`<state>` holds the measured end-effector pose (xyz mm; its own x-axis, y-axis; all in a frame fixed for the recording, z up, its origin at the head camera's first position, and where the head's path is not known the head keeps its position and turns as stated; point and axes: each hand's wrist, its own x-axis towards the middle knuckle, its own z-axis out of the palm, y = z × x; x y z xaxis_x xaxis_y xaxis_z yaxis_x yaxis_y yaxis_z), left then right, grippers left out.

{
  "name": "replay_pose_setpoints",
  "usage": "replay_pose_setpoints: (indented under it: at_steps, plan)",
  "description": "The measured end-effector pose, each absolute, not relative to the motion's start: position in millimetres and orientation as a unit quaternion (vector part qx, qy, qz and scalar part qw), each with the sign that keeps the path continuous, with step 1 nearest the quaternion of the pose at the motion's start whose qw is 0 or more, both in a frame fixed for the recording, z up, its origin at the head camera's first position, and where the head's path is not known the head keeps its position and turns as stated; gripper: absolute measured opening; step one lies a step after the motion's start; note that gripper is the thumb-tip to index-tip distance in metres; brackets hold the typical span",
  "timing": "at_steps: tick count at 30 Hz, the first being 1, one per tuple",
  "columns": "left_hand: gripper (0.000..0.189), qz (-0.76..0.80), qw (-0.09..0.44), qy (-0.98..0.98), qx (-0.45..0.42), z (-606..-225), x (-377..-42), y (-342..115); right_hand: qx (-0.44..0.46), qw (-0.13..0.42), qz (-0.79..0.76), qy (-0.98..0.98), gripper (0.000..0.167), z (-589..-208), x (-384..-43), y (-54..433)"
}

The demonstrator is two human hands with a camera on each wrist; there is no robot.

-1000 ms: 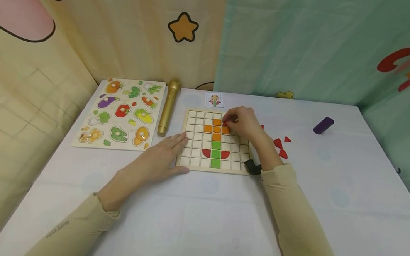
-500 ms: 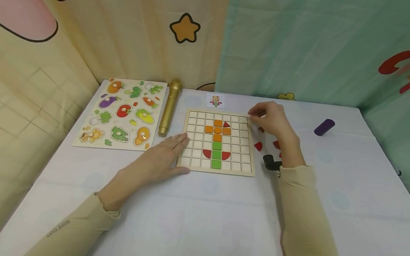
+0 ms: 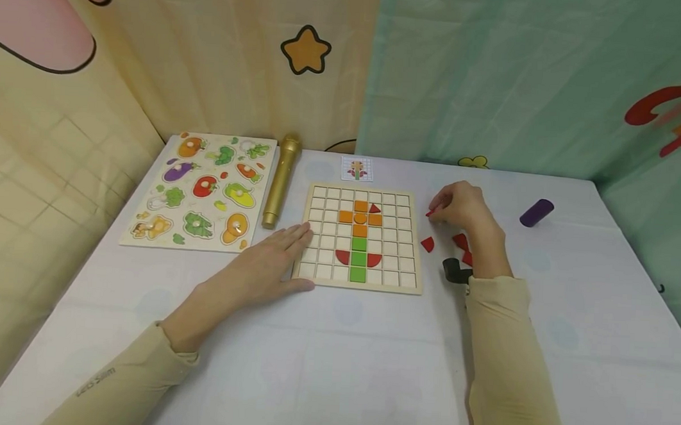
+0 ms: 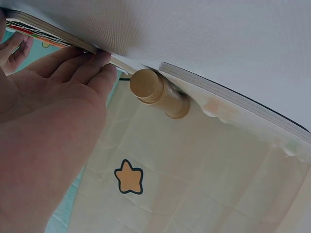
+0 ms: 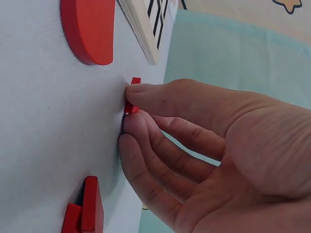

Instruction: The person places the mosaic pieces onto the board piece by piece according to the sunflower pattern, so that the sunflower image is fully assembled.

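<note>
A wooden grid board (image 3: 392,246) holds a column of green squares (image 3: 358,258), several orange pieces (image 3: 360,231), two red quarter-circles beside the green and a red triangle (image 3: 374,208) at the upper right of the orange. My left hand (image 3: 262,266) rests with straight fingers against the board's left edge. To the right of the board, my right hand (image 3: 464,209) pinches a small red block (image 5: 129,108) between thumb and fingertips, low over the cloth; its full shape is hidden. A red quarter-circle (image 3: 427,244) lies just in front of that hand.
More red pieces (image 3: 461,240) lie under the right wrist, by a black device (image 3: 455,271) at the sleeve. A pattern card (image 3: 357,169) is behind the board. Left stand a gold microphone (image 3: 281,180) and a vegetable puzzle (image 3: 202,199). A purple cylinder (image 3: 537,213) lies far right.
My right hand has left the red triangle on the board, moved right off the board and come down to pinch another red block. The left hand has stayed in place.
</note>
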<state>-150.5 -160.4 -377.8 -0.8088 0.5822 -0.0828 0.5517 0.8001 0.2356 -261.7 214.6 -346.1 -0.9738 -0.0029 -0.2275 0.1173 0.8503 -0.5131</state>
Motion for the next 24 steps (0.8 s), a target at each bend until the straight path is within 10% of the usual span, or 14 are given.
replay_pose_setpoints:
  at_steps: [24]
  plan:
    - [0.096,0.105,0.076,0.946,0.298,-379,-149,-161,-0.064,0.057,-0.312,0.946,0.017,-348,-264,159]
